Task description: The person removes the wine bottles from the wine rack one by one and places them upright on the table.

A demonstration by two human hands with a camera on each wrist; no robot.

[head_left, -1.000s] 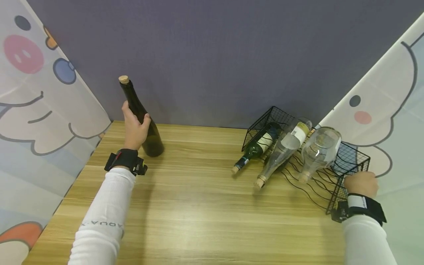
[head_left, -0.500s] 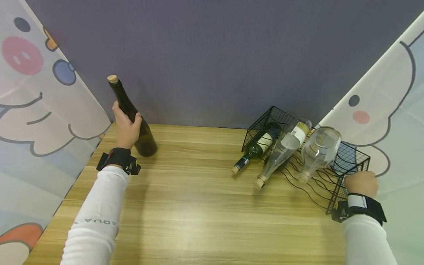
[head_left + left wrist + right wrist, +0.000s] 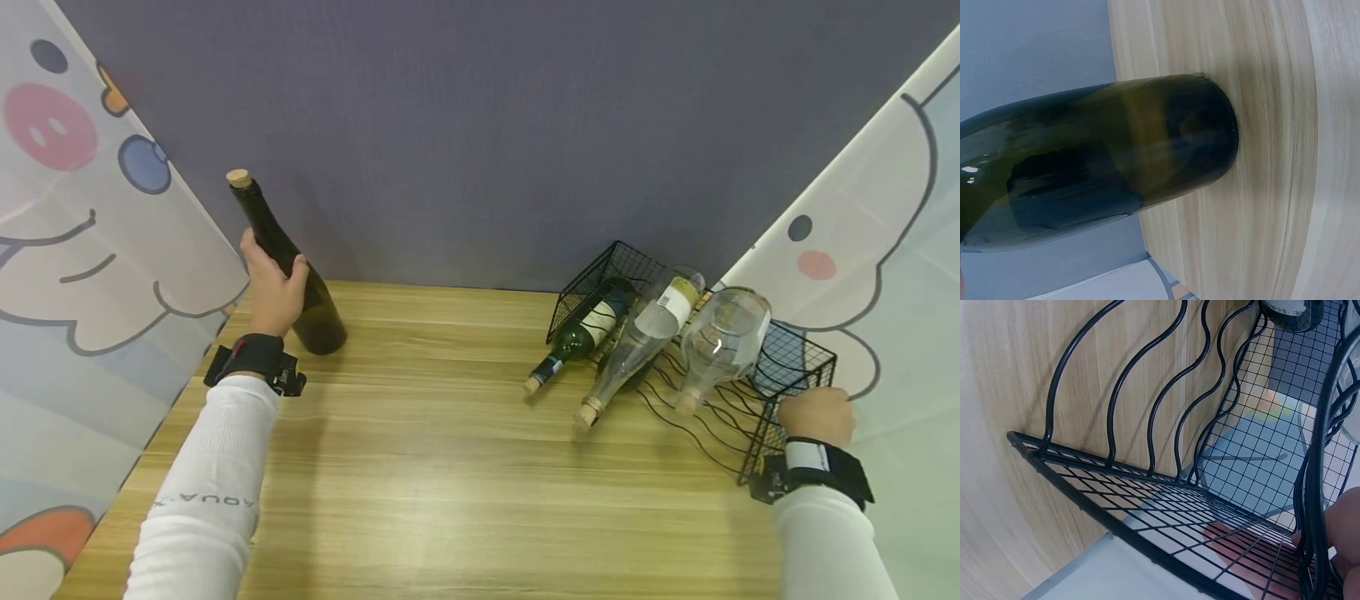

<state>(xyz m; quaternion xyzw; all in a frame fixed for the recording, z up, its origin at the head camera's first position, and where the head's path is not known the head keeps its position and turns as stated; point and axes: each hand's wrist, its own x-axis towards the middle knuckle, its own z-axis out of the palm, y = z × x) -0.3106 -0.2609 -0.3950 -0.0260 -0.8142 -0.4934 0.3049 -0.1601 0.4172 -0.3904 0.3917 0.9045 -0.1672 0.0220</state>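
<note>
Dark corked bottle near the back left corner of a wooden table is grasped by a person's left hand, the thumb on one side of the glass and fingers on the other. The cork is uppermost; the left wrist view shows the base close to the boards, though whether it touches them cannot be told. Well apart, toward the table's right edge, the right hand grips the right end of a black wire rack, its fingers partly seen through the mesh in the right wrist view. Lying in the rack, corks pointing toward the table's front edge, are a green bottle with a pale label, a slim clear bottle with a yellow-and-white label, and a wide clear bottle nearest the right hand. Black wristbands sit above white sleeves. A grey wall lines the table's back edge; a pig-printed sheet flanks its left edge.
</note>
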